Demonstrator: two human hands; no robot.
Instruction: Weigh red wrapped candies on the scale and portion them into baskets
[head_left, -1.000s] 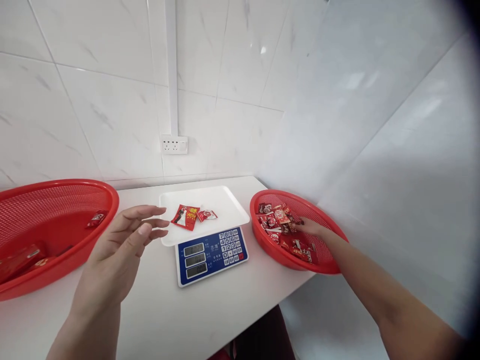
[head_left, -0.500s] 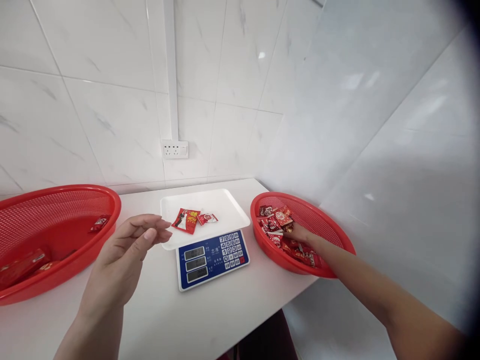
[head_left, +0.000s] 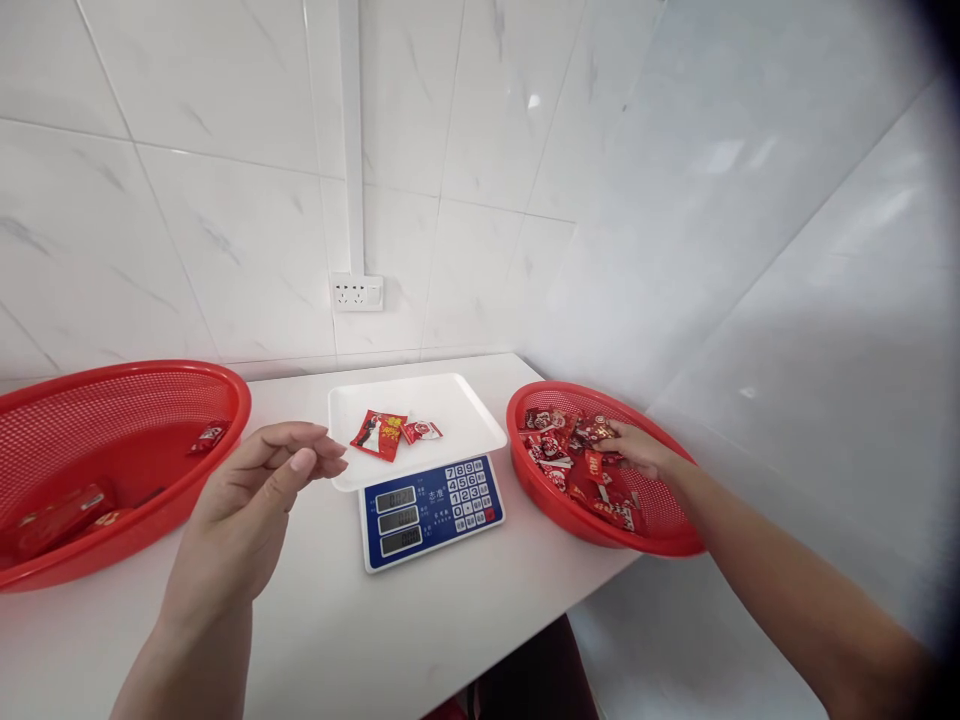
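My left hand (head_left: 259,500) hovers over the table beside the left edge of the scale's white tray (head_left: 345,408). Its fingers are loosely curved, thumb apart, with nothing in them. On the tray lie a larger red packet (head_left: 380,434) with a printed figure and a small red-and-white wrapped candy (head_left: 423,430). My right hand (head_left: 637,448) reaches into the right red basket (head_left: 679,490), fingertips closed on a dark red wrapped candy (head_left: 596,430). Several other small wrapped candies (head_left: 551,447) lie around it in the basket.
A blue-fronted digital scale (head_left: 435,512) with keys and lit displays stands on the white table (head_left: 337,640). At the left, a larger red basket (head_left: 112,400) holds a few red packets (head_left: 64,515). A wall socket (head_left: 358,292) sits behind; a tiled wall bounds the right.
My right hand has lifted and shifted towards the back of the basket, now with a candy at its fingertips. My left hand stays almost still. The view has shifted slightly.
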